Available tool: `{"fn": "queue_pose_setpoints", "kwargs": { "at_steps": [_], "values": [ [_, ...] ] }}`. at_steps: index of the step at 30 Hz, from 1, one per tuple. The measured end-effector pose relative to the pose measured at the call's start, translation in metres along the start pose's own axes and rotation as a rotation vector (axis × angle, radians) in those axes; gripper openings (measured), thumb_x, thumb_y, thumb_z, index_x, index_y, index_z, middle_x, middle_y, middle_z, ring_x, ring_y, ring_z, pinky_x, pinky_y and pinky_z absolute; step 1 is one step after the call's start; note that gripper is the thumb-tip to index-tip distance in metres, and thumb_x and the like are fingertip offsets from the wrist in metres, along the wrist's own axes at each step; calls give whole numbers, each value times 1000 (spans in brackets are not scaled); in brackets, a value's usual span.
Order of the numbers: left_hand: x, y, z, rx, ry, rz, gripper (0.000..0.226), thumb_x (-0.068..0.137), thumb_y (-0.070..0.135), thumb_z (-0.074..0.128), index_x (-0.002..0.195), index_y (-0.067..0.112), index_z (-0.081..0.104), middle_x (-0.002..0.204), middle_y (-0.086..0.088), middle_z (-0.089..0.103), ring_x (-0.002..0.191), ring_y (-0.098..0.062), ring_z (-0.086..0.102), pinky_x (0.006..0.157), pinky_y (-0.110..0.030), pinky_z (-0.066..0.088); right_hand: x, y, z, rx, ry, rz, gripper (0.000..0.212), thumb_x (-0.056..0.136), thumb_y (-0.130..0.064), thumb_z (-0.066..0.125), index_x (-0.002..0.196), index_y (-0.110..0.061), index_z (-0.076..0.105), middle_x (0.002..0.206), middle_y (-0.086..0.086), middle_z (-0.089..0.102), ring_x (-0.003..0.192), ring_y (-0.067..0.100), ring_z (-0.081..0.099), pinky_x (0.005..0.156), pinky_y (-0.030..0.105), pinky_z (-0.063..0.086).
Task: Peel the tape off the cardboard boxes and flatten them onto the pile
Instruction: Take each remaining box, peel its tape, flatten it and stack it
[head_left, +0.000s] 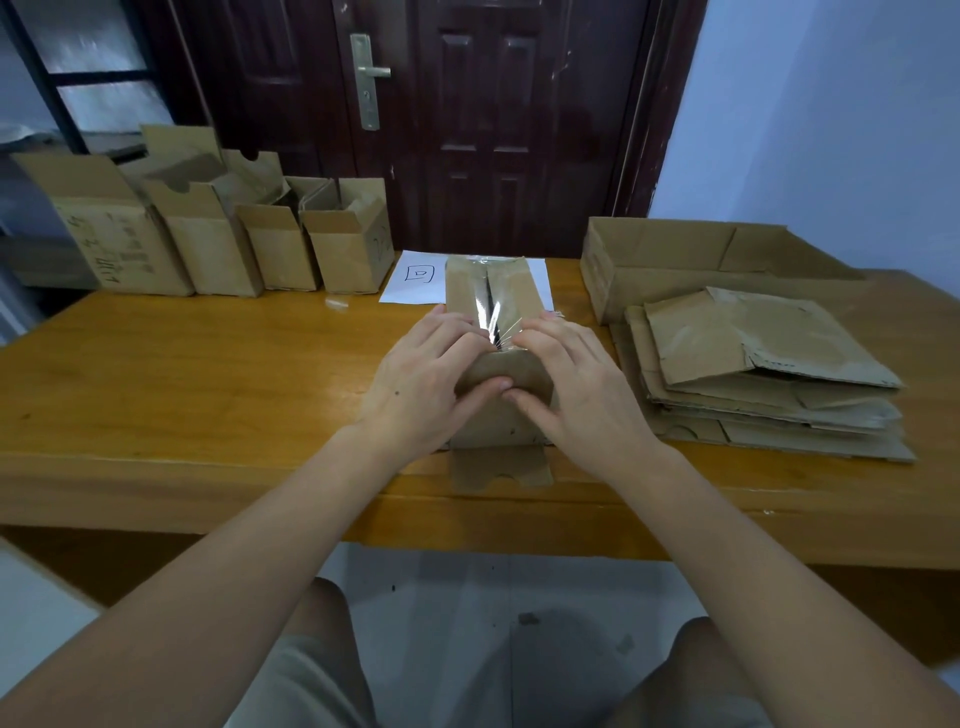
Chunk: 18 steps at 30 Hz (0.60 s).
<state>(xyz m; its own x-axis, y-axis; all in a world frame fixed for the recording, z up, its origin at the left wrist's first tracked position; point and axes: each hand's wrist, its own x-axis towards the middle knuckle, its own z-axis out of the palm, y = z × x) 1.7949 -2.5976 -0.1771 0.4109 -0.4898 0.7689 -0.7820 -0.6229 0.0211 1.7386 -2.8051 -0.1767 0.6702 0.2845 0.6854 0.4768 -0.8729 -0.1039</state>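
Observation:
A small cardboard box (511, 291) stands at the middle of the wooden table (208, 374), its top seam covered by clear tape (492, 318). My left hand (426, 379) and my right hand (571, 379) grip the box's near end from either side, fingers curled over the top by the tape and thumbs meeting on the front face. An open flap (498, 470) of the box lies flat toward the table's front edge. The pile of flattened boxes (769, 374) sits to the right of my right hand.
A row of several open boxes (208, 239) stands at the back left. A larger open box (675, 260) sits at the back right behind the pile. A white sheet of paper (415, 280) lies behind the held box, and a scrap of tape (336, 304) lies to its left.

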Motion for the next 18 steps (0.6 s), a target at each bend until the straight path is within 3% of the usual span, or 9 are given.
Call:
{"fn": "queue_pose_setpoints", "kwargs": {
  "at_steps": [4,8,11,13,16,18],
  "values": [
    [2,5,1,-22,18,-27,36,101,44,63,106,9,70,111,-6,69,117,-22,59,117,-27,31,1,-2,-3,-17,-11,13,45,98,-39,64,134,-13,56,142,7,55,140,25,43,117,29,30],
    [0,3,-10,-34,-98,-27,49,99,56,55,120,13,66,126,-4,66,130,-19,52,114,-23,29,1,-2,-4,14,-24,30,40,99,-36,65,132,-15,58,142,4,55,141,23,42,118,31,30],
    [1,1,-21,-28,-228,-16,63,93,61,52,139,18,54,145,-4,57,145,-22,41,118,-35,30,2,-2,-5,32,-12,45,39,98,-35,63,131,-16,59,142,4,57,140,23,43,117,32,32],
    [1,0,-28,-20,-241,55,56,93,49,59,140,18,54,149,-6,53,147,-26,40,119,-41,35,2,-3,-6,39,-12,53,40,97,-35,64,131,-15,59,143,5,57,141,23,43,117,34,33],
    [-2,-1,-31,-27,-152,193,27,100,30,61,121,14,68,140,-12,56,132,-27,53,110,-38,45,2,-4,-6,56,-27,63,40,97,-33,65,132,-15,57,145,5,55,142,23,41,117,35,33],
    [-3,1,-30,-43,-108,189,22,103,27,58,114,14,72,134,-12,60,122,-25,57,103,-35,49,1,-5,-7,65,-39,74,41,97,-33,65,133,-15,55,147,5,53,144,22,39,118,36,34]
  ]
}}
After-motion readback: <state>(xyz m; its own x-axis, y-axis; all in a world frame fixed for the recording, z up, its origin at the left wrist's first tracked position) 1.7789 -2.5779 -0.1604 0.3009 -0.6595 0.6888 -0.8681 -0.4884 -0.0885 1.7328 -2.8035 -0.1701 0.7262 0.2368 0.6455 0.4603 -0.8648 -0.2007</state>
